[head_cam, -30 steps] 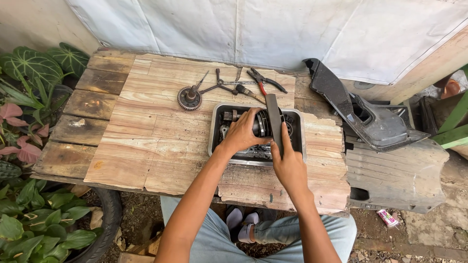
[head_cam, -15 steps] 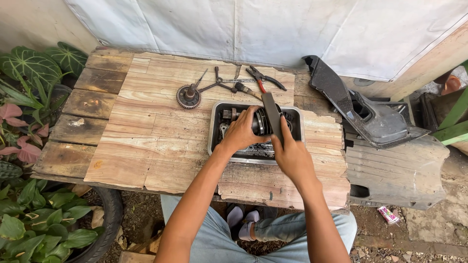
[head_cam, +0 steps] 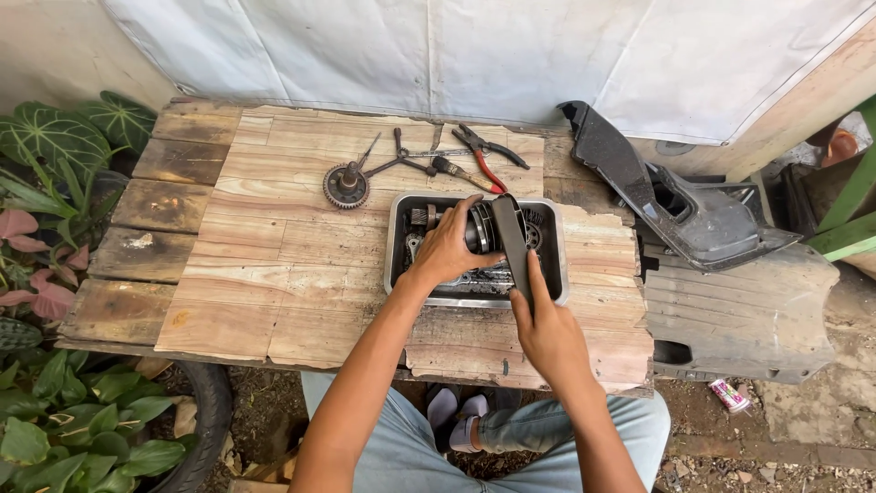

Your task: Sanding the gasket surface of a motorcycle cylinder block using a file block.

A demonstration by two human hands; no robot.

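Steel, grey and shallow, the rectangular metal tray (head_cam: 558, 274) is sitting on the weathered wooden-plank tabletop (head_cam: 265, 265) in front of me, and both my hands are working over it. My left hand (head_cam: 449, 248) is curling its grip around the dark round pulley-like drum (head_cam: 481, 228) lying among the greasy parts in the tray, fingers wrapped over its rim and steadying it. My right hand (head_cam: 547, 330) is closing its grip on the near end of the flat black rubber belt (head_cam: 511, 239), thumb and forefinger running up along it, while the belt's far end is looping over the drum. I am judging this to be the step of working belt and drum against each other; the next move is calling for a firm hold on the drum and an even pull along the belt. Beyond the tray, a toothed gear (head_cam: 346, 185), red-handled pliers (head_cam: 488, 153) and a small brush (head_cam: 461, 173) are lying untouched.
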